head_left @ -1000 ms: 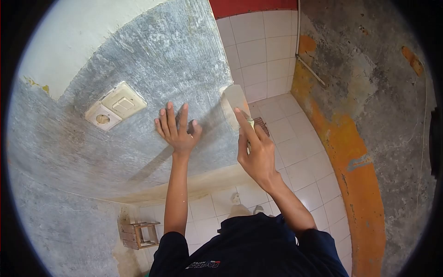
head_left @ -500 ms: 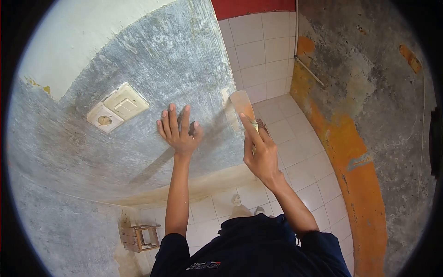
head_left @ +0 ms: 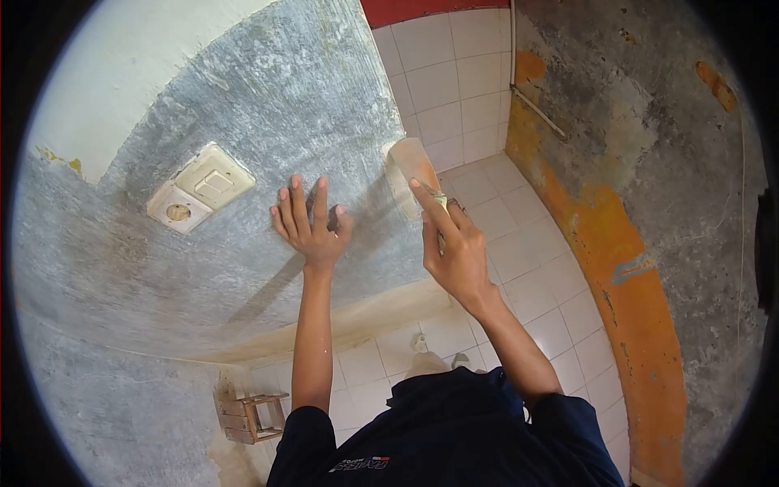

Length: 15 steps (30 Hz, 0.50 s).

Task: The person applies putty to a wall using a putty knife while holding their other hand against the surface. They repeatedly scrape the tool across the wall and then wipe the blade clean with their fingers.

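Observation:
My right hand (head_left: 457, 252) is closed round the handle of a putty knife (head_left: 412, 160), its index finger stretched along the blade. The wide blade lies at the edge of the grey wall (head_left: 268, 105), over a pale, smooth patch (head_left: 400, 188). Most of the handle is hidden by my fingers. Flat against the same wall rests my left hand (head_left: 312, 231), fingers spread and nothing in it. To its left, a cream switch and socket plate (head_left: 201, 188) is fixed to the wall.
A small wooden stool (head_left: 247, 418) stands at the lower left. White tiles (head_left: 531, 268) cover the floor beyond the wall's edge. On the right is another grey wall with a worn orange band (head_left: 641, 349) and a thin pipe (head_left: 540, 112).
The putty knife in my right hand has shifted slightly up and left, its blade now further over the wall edge. My left hand stays planted on the wall. The view has shifted a little.

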Each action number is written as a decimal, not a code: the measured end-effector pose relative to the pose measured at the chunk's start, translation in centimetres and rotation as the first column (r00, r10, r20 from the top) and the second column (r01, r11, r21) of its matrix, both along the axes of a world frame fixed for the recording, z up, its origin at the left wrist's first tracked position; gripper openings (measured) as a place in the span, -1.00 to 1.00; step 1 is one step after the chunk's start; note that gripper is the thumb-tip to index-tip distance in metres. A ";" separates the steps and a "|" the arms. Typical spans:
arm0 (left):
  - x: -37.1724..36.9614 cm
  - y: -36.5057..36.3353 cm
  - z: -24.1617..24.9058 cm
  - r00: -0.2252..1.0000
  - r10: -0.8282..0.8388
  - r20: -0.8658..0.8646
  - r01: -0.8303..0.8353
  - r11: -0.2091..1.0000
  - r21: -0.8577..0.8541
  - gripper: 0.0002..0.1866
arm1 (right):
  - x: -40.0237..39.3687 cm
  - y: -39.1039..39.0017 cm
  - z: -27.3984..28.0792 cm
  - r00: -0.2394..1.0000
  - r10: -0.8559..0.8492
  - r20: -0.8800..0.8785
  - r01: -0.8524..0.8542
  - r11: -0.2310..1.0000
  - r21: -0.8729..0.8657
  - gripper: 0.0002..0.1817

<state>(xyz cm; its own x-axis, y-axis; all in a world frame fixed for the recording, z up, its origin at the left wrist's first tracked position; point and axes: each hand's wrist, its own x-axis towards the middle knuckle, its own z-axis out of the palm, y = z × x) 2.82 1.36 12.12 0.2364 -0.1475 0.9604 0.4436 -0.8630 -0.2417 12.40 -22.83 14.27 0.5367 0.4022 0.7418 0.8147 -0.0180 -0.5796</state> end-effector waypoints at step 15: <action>0.1 0.4 0.0 1.000 0.016 0.012 -0.016 1.000 0.005 -0.52 | 0.0 -0.3 -0.5 1.000 0.003 0.016 -0.002 0.999 -0.044 -0.21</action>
